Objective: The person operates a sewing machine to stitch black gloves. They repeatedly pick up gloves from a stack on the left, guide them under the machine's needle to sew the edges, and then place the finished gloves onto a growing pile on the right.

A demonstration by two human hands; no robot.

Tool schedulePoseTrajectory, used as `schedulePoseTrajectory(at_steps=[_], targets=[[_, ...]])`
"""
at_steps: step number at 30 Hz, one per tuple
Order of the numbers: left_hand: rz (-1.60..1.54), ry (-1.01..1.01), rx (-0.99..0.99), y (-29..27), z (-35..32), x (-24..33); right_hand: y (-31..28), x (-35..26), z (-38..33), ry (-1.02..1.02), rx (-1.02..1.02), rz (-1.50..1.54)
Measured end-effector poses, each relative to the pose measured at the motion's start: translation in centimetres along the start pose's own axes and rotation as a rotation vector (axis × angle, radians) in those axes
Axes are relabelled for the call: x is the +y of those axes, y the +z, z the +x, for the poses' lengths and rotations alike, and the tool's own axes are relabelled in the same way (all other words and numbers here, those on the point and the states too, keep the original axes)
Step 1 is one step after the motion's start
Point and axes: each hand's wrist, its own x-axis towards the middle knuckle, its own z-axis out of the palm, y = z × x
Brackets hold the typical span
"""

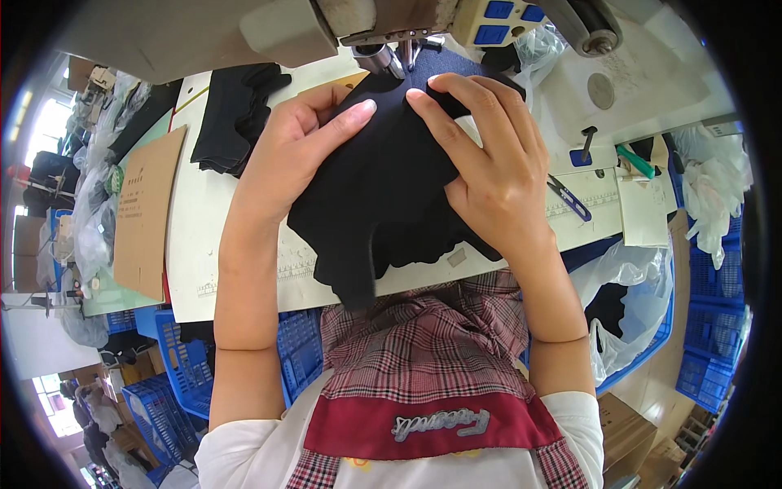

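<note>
A piece of black fabric [366, 196] lies under the needle and presser foot [407, 57] of a sewing machine [285, 28], its wavy lower edge hanging over the table's front edge. My left hand [297, 147] grips the fabric's left side, thumb on top and the other fingers curled partly out of sight. On the right side, my right hand [501, 163] rests on the cloth with fingers stretched out, the fingertips close to the presser foot. Part of its thumb is hidden.
Left of the fabric is a stack of black cut pieces [236, 114]. A cardboard sheet [147, 212] leans farther left. Thread snips [570, 198] lie right of my right hand. Blue crates [181, 359] stand below the table, and a plastic-lined bin [627, 301] at right.
</note>
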Motion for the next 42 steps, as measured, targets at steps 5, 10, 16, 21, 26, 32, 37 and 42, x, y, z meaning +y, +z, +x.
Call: schedulePoseTrajectory(at_steps=[5, 10, 16, 21, 26, 32, 37, 42], targets=[[-0.087, 0.017, 0.035, 1.1, -0.2, -0.1, 0.3, 0.5, -0.5, -0.019, 0.034, 0.011], [-0.104, 0.025, 0.063, 1.6, -0.1, -0.5, -0.3, -0.2, -0.5, -0.033, 0.032, 0.025], [-0.146, 0.022, 0.09, 2.3, 0.0, -0.8, -0.1, -0.2, -1.1, -0.106, 0.082, 0.02], [0.0, 0.053, 0.18, 1.7, -0.4, -1.5, 0.3, 1.2, -0.8, -0.143, 0.11, 0.041], [0.664, 0.781, 0.495, 2.2, -1.9, -3.0, 0.3, 1.9, -0.2, -0.116, 0.109, 0.096], [0.807, 0.964, 0.344, 2.3, -2.3, -3.3, -0.3, 2.4, 0.2, -0.052, 0.076, 0.225], [0.835, 0.971, 0.378, 2.1, -1.6, -3.5, -3.0, 1.6, -0.2, 0.013, -0.04, 0.331], [0.854, 1.004, 0.424, 2.4, -0.8, -3.5, -3.7, 1.0, -0.2, 0.0, -0.102, 0.194]])
